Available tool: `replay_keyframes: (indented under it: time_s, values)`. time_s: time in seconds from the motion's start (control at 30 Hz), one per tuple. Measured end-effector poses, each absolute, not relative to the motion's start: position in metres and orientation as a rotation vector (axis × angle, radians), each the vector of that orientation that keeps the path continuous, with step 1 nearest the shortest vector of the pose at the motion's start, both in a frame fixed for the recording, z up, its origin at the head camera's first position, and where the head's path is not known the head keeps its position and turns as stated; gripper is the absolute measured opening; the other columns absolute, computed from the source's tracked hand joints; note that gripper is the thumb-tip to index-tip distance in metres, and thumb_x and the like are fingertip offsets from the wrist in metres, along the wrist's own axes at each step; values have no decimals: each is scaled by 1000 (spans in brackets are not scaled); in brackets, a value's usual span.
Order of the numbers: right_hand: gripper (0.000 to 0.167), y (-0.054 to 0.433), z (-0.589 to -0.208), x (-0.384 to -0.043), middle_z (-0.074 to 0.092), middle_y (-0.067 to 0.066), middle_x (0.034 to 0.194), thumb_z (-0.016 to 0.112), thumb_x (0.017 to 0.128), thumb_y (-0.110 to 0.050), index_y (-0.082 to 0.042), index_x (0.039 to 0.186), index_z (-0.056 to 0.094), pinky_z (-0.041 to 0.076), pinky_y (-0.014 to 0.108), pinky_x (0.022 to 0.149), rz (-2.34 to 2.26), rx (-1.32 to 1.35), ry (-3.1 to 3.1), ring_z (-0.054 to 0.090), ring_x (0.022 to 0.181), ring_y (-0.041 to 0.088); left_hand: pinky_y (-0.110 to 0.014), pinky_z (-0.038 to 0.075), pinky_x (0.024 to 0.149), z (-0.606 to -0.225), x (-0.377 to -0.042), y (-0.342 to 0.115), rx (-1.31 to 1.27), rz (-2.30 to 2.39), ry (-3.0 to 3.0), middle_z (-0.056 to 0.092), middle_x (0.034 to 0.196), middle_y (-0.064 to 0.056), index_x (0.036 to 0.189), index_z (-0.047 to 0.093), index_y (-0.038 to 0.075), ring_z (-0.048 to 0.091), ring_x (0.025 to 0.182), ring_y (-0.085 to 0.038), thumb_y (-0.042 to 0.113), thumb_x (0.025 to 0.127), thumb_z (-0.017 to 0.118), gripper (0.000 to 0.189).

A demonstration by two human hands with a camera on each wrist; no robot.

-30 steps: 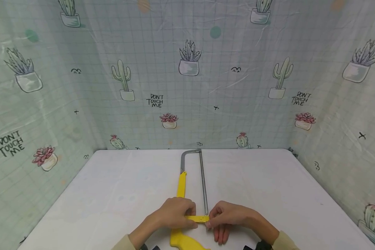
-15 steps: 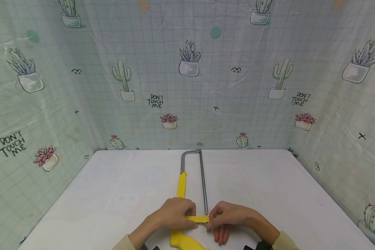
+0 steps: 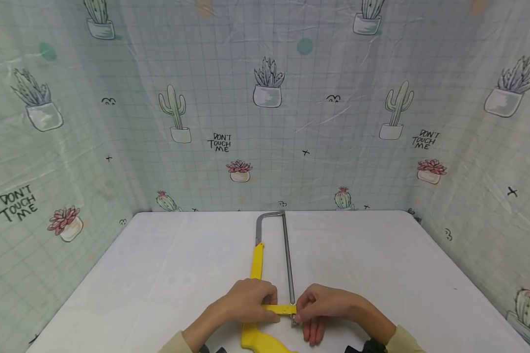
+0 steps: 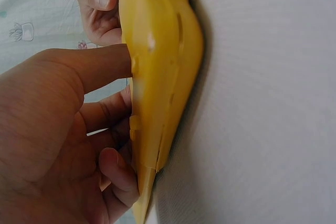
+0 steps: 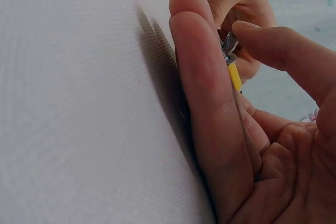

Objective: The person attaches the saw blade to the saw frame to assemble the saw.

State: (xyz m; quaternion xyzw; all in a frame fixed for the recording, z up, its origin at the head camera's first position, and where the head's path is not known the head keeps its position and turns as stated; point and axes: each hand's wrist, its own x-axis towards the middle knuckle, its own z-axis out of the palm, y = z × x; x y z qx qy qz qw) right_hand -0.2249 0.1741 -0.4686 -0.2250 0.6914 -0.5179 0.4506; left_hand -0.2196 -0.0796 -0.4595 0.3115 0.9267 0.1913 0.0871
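A hacksaw (image 3: 256, 262) with a yellow handle and grey metal front lies on the table, its bow pointing away from me. Its straight blade side (image 3: 288, 260) runs along the right. My left hand (image 3: 250, 300) grips the yellow frame and crosspiece (image 3: 283, 309) from the left. At the crosspiece's right end, my right hand (image 3: 327, 304) holds thumb and forefinger to a small metal wing nut (image 5: 229, 45). The thumb lies right at the nut in the right wrist view. The right hand's other fingers (image 5: 202, 72) rest along the table. In the left wrist view the yellow handle (image 4: 157, 72) fills the middle.
The white table (image 3: 371, 255) extends to both sides of the saw. A cloth (image 3: 318, 127) printed with cacti hangs behind it and along both sides. Dark wrist straps show at the bottom edge.
My right thumb and forefinger have shifted slightly at the wing nut, and more of the metal shows beside the thumb. The hacksaw and left hand stay in place.
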Motion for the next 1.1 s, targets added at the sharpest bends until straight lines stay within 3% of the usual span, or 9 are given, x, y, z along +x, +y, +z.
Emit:
replay_keyframes:
  time_s: [1.1]
  values:
    - [6, 177, -473, -227, 76, -1, 77, 64, 97, -11, -7, 100, 67, 58, 22, 59, -1317, -624, 1627, 74, 65, 6, -20, 37, 60, -458, -218, -80, 958, 574, 2761, 52, 68, 17, 81, 64, 29, 45, 62, 0, 43, 82, 83, 24]
